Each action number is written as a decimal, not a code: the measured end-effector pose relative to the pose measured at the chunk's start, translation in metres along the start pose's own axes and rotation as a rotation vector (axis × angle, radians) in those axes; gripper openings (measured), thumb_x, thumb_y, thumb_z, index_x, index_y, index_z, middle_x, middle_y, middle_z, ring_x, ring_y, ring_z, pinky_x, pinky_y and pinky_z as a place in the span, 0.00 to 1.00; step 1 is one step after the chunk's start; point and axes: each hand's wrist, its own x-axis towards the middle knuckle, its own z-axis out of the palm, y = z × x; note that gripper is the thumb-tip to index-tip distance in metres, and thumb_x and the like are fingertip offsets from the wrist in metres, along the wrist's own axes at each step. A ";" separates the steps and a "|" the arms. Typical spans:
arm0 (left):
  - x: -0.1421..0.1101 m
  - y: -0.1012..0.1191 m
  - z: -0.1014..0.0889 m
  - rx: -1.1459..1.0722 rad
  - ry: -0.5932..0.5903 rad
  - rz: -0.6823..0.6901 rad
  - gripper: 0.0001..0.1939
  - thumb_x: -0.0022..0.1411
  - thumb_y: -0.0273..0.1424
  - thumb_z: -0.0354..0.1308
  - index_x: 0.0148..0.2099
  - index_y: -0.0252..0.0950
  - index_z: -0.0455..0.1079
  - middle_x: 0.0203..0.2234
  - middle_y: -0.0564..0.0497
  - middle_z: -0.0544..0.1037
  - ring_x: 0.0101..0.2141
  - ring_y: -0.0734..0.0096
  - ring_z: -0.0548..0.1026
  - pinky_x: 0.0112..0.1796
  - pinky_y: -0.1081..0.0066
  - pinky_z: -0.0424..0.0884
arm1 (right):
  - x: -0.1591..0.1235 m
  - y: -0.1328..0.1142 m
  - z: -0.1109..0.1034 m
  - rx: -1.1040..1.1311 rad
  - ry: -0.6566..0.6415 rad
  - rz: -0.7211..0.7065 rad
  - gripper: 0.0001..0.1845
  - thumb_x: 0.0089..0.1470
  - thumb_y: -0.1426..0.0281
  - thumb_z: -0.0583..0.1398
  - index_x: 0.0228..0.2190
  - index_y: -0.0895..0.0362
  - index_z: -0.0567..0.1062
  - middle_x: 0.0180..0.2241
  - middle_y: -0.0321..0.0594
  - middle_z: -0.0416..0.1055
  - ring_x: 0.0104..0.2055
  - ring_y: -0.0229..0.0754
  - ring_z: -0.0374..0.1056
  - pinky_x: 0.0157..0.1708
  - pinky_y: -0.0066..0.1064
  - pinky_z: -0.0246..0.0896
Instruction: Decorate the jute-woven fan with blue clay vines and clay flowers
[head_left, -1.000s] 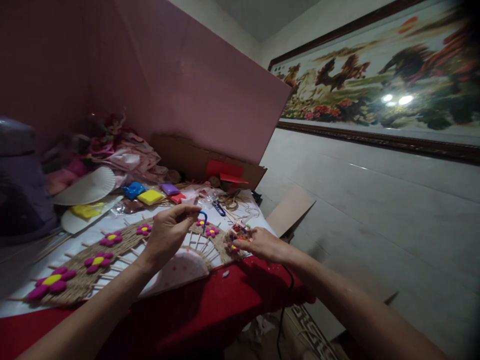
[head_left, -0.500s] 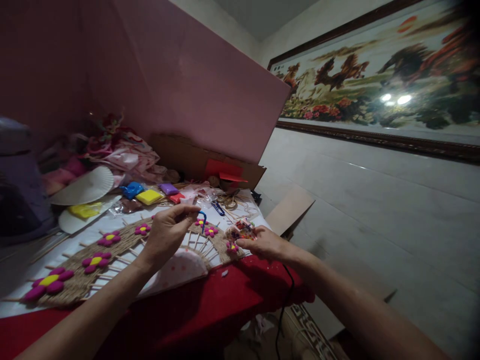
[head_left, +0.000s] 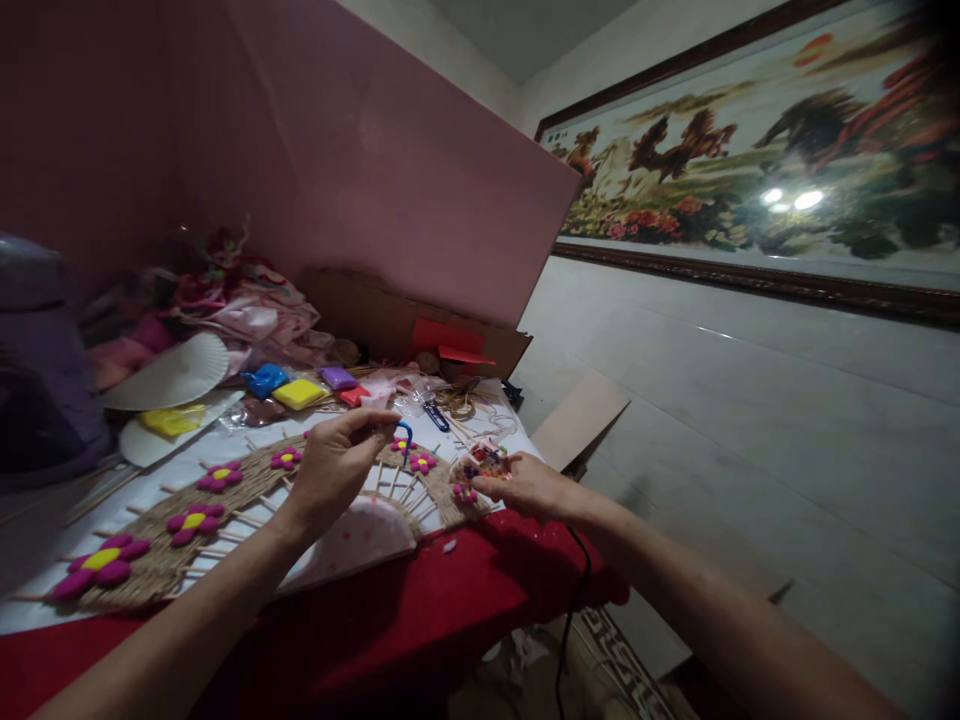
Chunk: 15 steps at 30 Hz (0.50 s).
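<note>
Pinched between the fingers of my left hand (head_left: 341, 465) is a thin blue strip (head_left: 408, 445), bent over so one end hangs down. My right hand (head_left: 536, 487) grips a small clear bag of multicoloured bits (head_left: 484, 462); what the bits are is too small to tell. Below both hands lies a fan-shaped piece of woven twine and sticks (head_left: 247, 485), with magenta flowers (head_left: 193, 522) that have yellow centres. A white half-round base with pink dots (head_left: 364, 535) sits at its inner edge. My left forearm covers part of the fan.
Behind the fan lie blue (head_left: 264, 379), yellow (head_left: 298, 393) and purple (head_left: 338, 378) packs, plus a dark blue cutter (head_left: 436, 416). A folded paper plate (head_left: 169, 375) and a purple appliance (head_left: 45, 365) stand left. Red cloth (head_left: 420, 600) hangs over the table's front edge.
</note>
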 end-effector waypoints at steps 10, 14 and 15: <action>0.000 0.001 0.000 0.004 0.003 0.005 0.10 0.50 0.32 0.60 0.35 0.35 0.77 0.27 0.49 0.79 0.27 0.70 0.73 0.28 0.73 0.67 | 0.001 -0.003 -0.001 -0.042 -0.048 -0.010 0.26 0.46 0.47 0.58 0.18 0.57 0.63 0.14 0.33 0.59 0.14 0.32 0.55 0.13 0.25 0.48; 0.000 0.001 0.000 0.018 -0.003 0.007 0.10 0.50 0.33 0.60 0.35 0.35 0.77 0.27 0.48 0.79 0.27 0.70 0.73 0.28 0.73 0.67 | 0.002 -0.004 -0.001 -0.058 -0.038 -0.025 0.25 0.46 0.47 0.58 0.18 0.57 0.63 0.14 0.34 0.60 0.15 0.33 0.55 0.13 0.26 0.48; 0.000 0.001 0.000 0.017 -0.003 0.007 0.10 0.50 0.33 0.60 0.35 0.35 0.77 0.27 0.48 0.79 0.27 0.70 0.73 0.28 0.73 0.67 | 0.002 -0.004 -0.001 -0.061 -0.040 -0.020 0.26 0.46 0.47 0.58 0.18 0.57 0.63 0.14 0.34 0.60 0.15 0.33 0.56 0.13 0.26 0.48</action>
